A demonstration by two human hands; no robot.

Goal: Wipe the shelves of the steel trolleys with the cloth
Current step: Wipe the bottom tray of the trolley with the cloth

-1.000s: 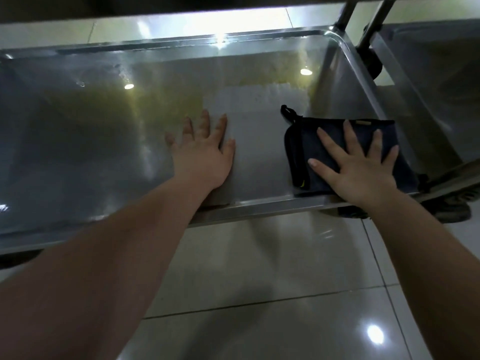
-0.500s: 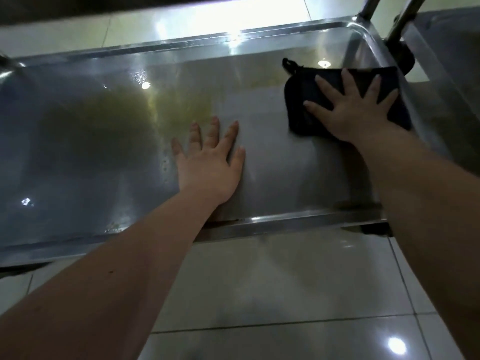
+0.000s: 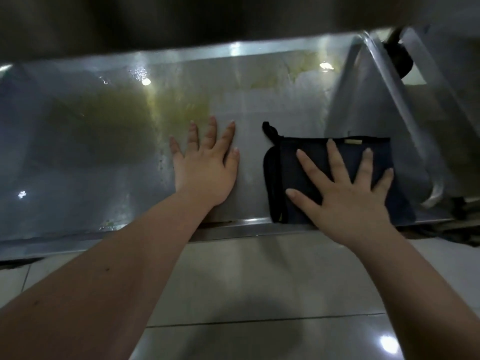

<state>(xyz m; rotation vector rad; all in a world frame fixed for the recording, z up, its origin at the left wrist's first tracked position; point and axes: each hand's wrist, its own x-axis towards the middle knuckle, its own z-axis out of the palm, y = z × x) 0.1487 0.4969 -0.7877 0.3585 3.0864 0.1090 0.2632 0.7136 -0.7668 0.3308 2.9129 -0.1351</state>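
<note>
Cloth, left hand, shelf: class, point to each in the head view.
cloth (image 3: 287, 167), head view, bare fabric near its left edge
left hand (image 3: 205, 172), head view, back of the hand
shelf (image 3: 233, 229), head view, front rim

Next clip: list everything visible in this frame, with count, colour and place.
steel shelf: 1, grey, across the frame
smears: a few, yellow-green, far half of the shelf
cloth: 1, dark navy, flat on the shelf's right end
second trolley: 1, grey steel, right of the shelf
wheel: 1, black, top right
floor tiles: several, pale glossy, nearest the camera
left hand: 1, flat on bare shelf, fingers spread
right hand: 1, flat on the cloth, fingers spread
</note>
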